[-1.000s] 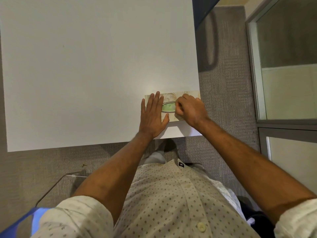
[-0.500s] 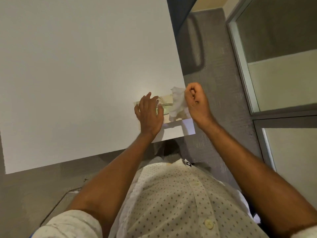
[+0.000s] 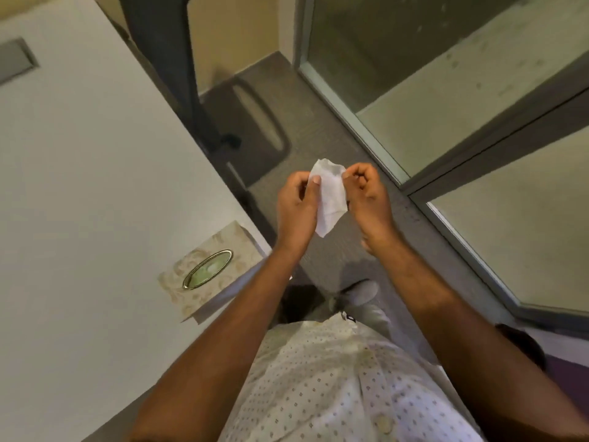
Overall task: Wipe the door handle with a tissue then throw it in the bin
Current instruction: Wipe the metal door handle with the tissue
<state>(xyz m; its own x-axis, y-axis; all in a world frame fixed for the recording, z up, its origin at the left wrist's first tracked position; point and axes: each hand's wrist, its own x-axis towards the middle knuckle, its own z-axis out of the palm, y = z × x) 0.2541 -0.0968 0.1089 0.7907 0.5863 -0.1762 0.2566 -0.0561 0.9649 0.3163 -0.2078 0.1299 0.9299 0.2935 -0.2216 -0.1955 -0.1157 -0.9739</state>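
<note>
The tissue (image 3: pixel 330 199) is a small white sheet held up in the air between both hands, over the grey carpet (image 3: pixel 322 148) and right of the desk (image 3: pixel 95 186). It hangs crumpled, its upper edge puckered and its lower corner pointing down toward the person's body.

The left hand (image 3: pixel 298 208) pinches the tissue's left edge, thumb laid over the top and the other fingers (image 3: pixel 299 180) curled closed behind it. The right hand (image 3: pixel 366 196) is curled shut on the tissue's upper right edge with thumb and forefinger; the grip itself is slightly blurred, so exactly how much paper it holds is hard to say. Both forearms reach forward from the near edge of the view, bare below rolled sleeves, wrists roughly level and close together.

The tissue box (image 3: pixel 210 269) sits on the desk's near right corner, its oval opening facing up, just left of the left forearm. The desk's right edge runs diagonally away to the far left. On the right stand glass panels in a metal frame (image 3: pixel 350 122). Between desk edge and glass lies a strip of open carpet, with a dark chair base (image 3: pixel 251 129) at its far end.
</note>
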